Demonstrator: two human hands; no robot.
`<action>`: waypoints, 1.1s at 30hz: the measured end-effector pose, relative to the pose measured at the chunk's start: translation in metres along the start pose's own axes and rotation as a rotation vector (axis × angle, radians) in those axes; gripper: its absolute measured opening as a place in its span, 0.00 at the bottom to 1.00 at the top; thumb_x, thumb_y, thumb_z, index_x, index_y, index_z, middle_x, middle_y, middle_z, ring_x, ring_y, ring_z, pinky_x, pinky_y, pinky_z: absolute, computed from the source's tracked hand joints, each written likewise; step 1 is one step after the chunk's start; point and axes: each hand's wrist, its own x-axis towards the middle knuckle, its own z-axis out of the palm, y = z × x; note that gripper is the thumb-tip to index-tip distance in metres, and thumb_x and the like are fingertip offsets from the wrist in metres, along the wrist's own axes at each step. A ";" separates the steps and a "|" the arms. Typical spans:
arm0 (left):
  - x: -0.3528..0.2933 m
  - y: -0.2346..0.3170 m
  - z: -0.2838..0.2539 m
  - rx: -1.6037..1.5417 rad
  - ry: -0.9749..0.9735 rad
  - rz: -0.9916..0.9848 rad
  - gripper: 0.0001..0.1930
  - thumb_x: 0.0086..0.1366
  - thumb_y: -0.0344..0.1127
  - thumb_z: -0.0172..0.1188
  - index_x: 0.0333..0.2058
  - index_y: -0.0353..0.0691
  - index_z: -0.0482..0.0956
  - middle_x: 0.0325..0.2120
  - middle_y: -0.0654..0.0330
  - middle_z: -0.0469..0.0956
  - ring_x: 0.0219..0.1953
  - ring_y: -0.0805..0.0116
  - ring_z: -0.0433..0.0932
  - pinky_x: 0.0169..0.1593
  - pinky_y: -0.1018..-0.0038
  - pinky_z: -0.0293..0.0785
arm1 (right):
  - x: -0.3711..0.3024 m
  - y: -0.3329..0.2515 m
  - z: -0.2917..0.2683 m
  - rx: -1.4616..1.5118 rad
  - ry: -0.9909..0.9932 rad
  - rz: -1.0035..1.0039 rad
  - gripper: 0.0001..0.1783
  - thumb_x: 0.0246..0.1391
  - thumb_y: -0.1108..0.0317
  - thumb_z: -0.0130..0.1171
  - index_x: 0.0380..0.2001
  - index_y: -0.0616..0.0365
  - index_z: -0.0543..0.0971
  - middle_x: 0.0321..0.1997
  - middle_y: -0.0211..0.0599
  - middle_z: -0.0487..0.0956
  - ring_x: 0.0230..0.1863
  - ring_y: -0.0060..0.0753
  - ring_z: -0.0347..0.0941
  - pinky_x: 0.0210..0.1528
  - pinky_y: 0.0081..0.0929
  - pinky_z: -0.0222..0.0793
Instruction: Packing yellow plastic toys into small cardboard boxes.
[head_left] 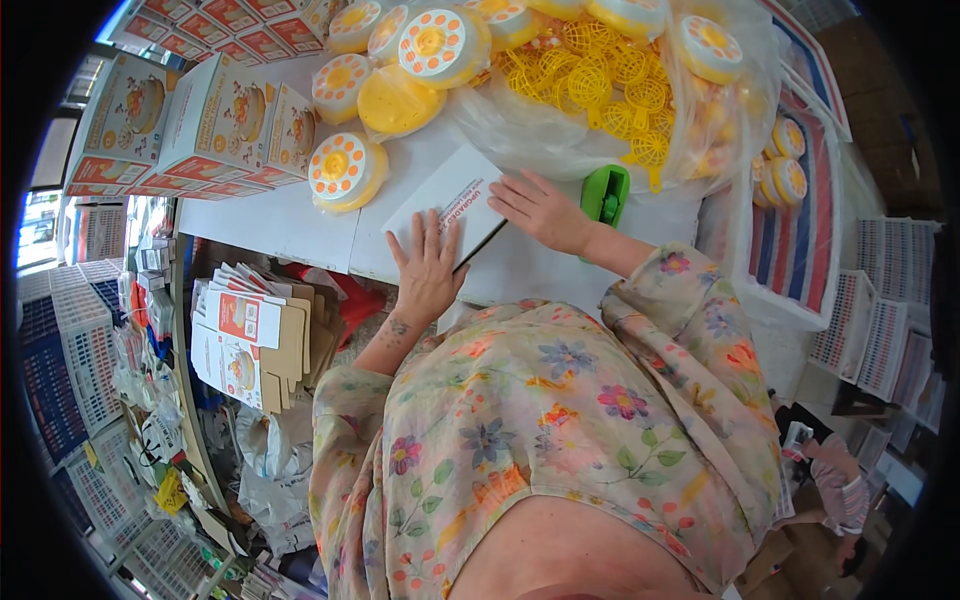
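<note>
- Floral-print blouse (560, 420) fills the foreground, one person's two bare hands reaching past it.
- One white carton (450, 190) with red lettering lies aslant on the counter (300, 228), under both hands.
- Left hand (427, 275), grip wide: fingers spread flat on the carton's near-left part, wrist over the counter's front edge.
- Right hand (543, 212), grip open and pinching nothing: fingers nearly together, extended onto the carton's right edge.
- One green dispenser (606, 195) stands just beyond the right hand, leaving a narrow strip between.
- One orange-dotted round toy (347, 172) sits nearest the front; at least eight more crowd behind, some cut off by the frame.
- Yellow strainers (590, 85), too heaped to count, fill one clear bag (735, 110).
- Three tall printed boxes (213, 115) line the left; bare counter opens between the front toy and the carton.
</note>
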 end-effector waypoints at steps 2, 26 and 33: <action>0.003 0.007 0.001 0.010 0.012 0.041 0.38 0.58 0.48 0.62 0.66 0.52 0.60 0.68 0.48 0.53 0.70 0.45 0.48 0.63 0.29 0.41 | 0.002 0.002 0.003 0.097 0.100 0.094 0.26 0.55 0.70 0.48 0.59 0.55 0.72 0.66 0.37 0.69 0.69 0.39 0.61 0.71 0.49 0.48; 0.028 0.033 0.026 -0.136 0.215 0.090 0.22 0.64 0.31 0.53 0.58 0.45 0.71 0.61 0.62 0.69 0.67 0.59 0.61 0.69 0.48 0.48 | -0.188 -0.046 0.106 0.882 0.393 1.703 0.13 0.55 0.63 0.65 0.33 0.65 0.84 0.40 0.43 0.81 0.42 0.29 0.75 0.45 0.28 0.68; 0.026 0.032 0.028 -0.140 0.225 0.081 0.23 0.64 0.32 0.54 0.59 0.45 0.71 0.62 0.62 0.68 0.67 0.59 0.61 0.69 0.49 0.48 | -0.147 -0.086 0.060 0.439 0.781 1.565 0.12 0.55 0.63 0.65 0.32 0.63 0.82 0.30 0.32 0.80 0.31 0.26 0.74 0.36 0.23 0.68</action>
